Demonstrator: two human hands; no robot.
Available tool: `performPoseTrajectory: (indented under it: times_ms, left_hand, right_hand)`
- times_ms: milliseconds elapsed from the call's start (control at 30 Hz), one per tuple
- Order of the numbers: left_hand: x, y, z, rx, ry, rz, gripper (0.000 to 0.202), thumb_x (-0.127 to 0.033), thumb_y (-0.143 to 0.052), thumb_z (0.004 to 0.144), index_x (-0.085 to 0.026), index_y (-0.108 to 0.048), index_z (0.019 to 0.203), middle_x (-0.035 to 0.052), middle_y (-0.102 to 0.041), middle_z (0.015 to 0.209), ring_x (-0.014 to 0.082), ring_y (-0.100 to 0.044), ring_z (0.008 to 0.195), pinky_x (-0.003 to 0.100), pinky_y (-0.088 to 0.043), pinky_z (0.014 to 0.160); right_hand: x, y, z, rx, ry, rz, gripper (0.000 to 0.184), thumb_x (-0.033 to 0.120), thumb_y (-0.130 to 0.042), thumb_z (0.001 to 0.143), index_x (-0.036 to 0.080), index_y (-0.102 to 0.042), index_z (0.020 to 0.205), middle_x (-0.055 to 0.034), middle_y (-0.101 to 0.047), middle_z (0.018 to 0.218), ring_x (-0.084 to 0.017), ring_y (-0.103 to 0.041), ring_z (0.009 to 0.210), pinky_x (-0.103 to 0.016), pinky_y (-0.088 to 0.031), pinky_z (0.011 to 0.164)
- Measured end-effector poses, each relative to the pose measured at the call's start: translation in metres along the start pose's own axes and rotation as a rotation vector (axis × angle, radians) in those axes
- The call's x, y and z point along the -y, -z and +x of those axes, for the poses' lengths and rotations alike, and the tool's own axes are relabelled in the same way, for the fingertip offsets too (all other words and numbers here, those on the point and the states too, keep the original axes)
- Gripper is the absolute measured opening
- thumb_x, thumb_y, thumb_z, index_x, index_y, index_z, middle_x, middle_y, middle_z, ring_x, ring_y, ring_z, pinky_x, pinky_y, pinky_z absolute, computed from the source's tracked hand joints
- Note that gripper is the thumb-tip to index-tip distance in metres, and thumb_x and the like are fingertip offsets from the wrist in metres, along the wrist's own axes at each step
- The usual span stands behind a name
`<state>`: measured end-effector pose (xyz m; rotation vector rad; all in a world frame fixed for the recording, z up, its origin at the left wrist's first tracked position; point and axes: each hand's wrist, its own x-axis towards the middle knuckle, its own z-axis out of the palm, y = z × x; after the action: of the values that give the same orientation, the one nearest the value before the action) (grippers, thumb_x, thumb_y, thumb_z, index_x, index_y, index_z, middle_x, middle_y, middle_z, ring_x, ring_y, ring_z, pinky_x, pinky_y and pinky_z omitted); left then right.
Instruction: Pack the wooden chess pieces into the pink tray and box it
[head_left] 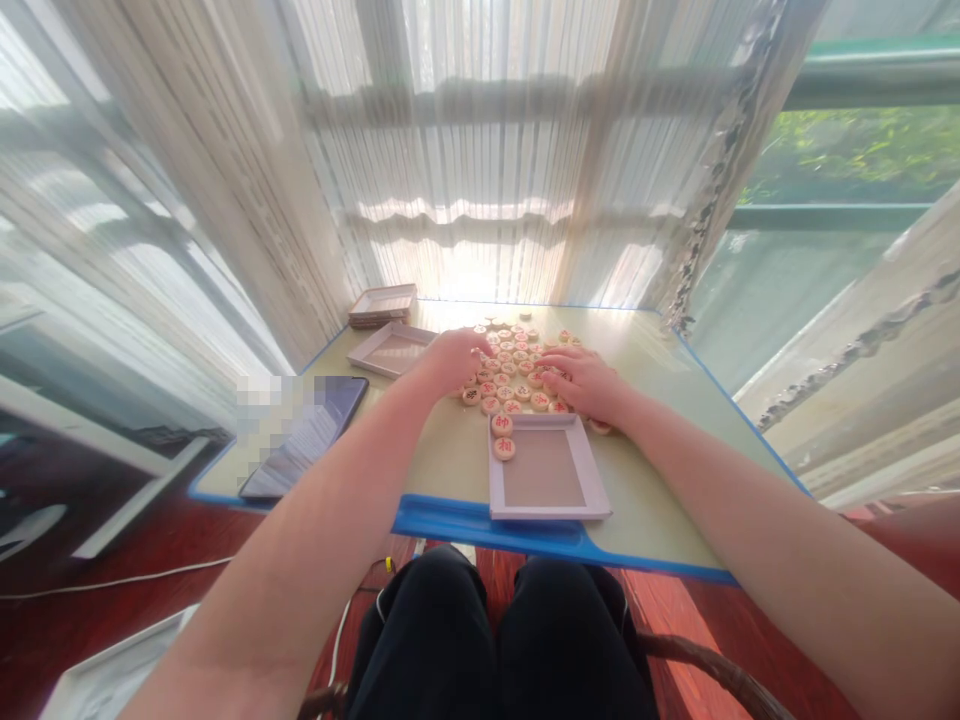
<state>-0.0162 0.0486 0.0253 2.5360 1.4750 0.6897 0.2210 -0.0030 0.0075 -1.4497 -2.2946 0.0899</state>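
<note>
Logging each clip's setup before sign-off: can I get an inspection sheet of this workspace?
Surface: green table, blue edge.
Job's things: heap of round game pieces; shallow tray at the near edge, two pieces inside.
Clutter: phone at left; two spare trays at back left.
Grippers: left hand and right hand rest on the heap; right fingers spread, left grip unclear.
Cables: white cable on the floor, left.
Surroundings: sheer curtains behind; window at right.

I see round pale game pieces [517,370], red or dark marks, lying flat, clustered on the table [660,520], two at the far left corner of the tray [551,512]
</note>
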Motion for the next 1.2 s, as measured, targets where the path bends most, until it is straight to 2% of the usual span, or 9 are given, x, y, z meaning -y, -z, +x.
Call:
performPoseTrajectory:
  times_ms: [167,267,467,567,633,800,1000,1100,1200]
  left_hand:
    - [0.000,-0.002,0.000,-0.032,-0.024,-0.012,0.030,-0.016,-0.045,0.076,-0.022,-0.071,0.089,0.0022,-0.067,0.104,0.0202,-0.060,0.099,0.033,-0.044,0.095]
    - [0.000,-0.001,0.000,-0.060,0.041,-0.014,0.037,-0.009,-0.042,0.073,-0.022,-0.072,0.090,0.0027,-0.067,0.106,0.0200,-0.059,0.102,0.033,-0.044,0.095]
    - [0.003,0.002,0.001,-0.076,0.164,0.007,0.045,-0.005,-0.042,0.071,-0.019,-0.068,0.105,0.0054,-0.064,0.117,0.0195,-0.058,0.107,0.028,-0.043,0.095]
    - [0.002,0.002,0.002,0.038,0.257,0.063,0.041,-0.020,-0.048,0.079,-0.014,-0.061,0.118,0.0106,-0.060,0.124,0.0240,-0.051,0.119,0.033,-0.035,0.104]
    - [0.000,0.000,0.002,0.100,0.290,0.077,0.041,-0.030,-0.048,0.083,-0.013,-0.060,0.118,0.0126,-0.059,0.125,0.0260,-0.045,0.124,0.036,-0.030,0.107]
    - [0.001,-0.002,0.004,0.040,0.368,-0.077,0.039,-0.030,-0.043,0.086,-0.013,-0.058,0.118,0.0121,-0.061,0.121,0.0232,-0.057,0.109,0.029,-0.043,0.092]
    - [0.002,-0.003,0.003,0.153,0.205,-0.046,0.041,-0.025,-0.040,0.085,-0.014,-0.056,0.122,0.0113,-0.052,0.133,0.0231,-0.048,0.122,0.030,-0.035,0.103]
    - [0.003,-0.006,0.002,0.240,0.104,-0.080,0.041,-0.030,-0.039,0.086,-0.019,-0.057,0.122,0.0078,-0.055,0.131,0.0212,-0.052,0.118,0.029,-0.039,0.101]
    - [0.002,-0.008,0.001,0.187,0.107,-0.150,0.040,-0.030,-0.041,0.085,-0.022,-0.057,0.121,0.0050,-0.057,0.129,0.0198,-0.053,0.116,0.029,-0.041,0.099]
  right_hand:
    - [-0.001,0.000,0.001,-0.049,0.009,0.068,0.038,0.034,-0.038,0.090,0.018,-0.069,0.107,-0.0085,-0.062,0.121,-0.022,-0.051,0.117,-0.038,-0.032,0.104]
    - [-0.003,0.001,0.000,-0.094,-0.045,0.085,0.038,0.035,-0.039,0.089,0.019,-0.070,0.103,-0.0073,-0.064,0.118,-0.022,-0.052,0.113,-0.037,-0.035,0.102]
    - [-0.016,0.006,0.002,-0.273,-0.416,-0.099,0.045,0.044,-0.036,0.090,0.022,-0.063,0.118,-0.0101,-0.052,0.133,-0.028,-0.039,0.127,-0.047,-0.023,0.108]
    - [-0.022,0.006,0.003,-0.159,-0.561,-0.076,0.055,0.048,-0.031,0.090,0.015,-0.056,0.126,-0.0182,-0.050,0.134,-0.033,-0.040,0.126,-0.051,-0.027,0.103]
    - [-0.022,0.005,0.003,-0.077,-0.557,0.001,0.057,0.047,-0.031,0.090,0.010,-0.054,0.127,-0.0207,-0.052,0.130,-0.033,-0.044,0.123,-0.049,-0.030,0.102]
    - [-0.020,0.004,0.004,-0.085,-0.490,0.172,0.048,0.039,-0.029,0.092,0.013,-0.061,0.116,-0.0152,-0.059,0.125,-0.025,-0.051,0.117,-0.037,-0.036,0.100]
    - [-0.031,0.009,0.006,-0.375,-0.721,0.649,0.039,0.034,-0.036,0.086,0.019,-0.066,0.104,-0.0089,-0.059,0.126,-0.023,-0.050,0.118,-0.037,-0.038,0.098]
    - [-0.032,0.012,0.004,-0.367,-0.776,0.756,0.039,0.015,-0.045,0.070,0.019,-0.067,0.102,-0.0073,-0.060,0.124,-0.023,-0.050,0.117,-0.036,-0.042,0.091]
    - [-0.030,0.014,0.002,-0.317,-0.779,0.744,0.054,0.005,-0.045,0.054,0.018,-0.068,0.101,-0.0085,-0.062,0.120,-0.024,-0.055,0.108,-0.032,-0.047,0.076]
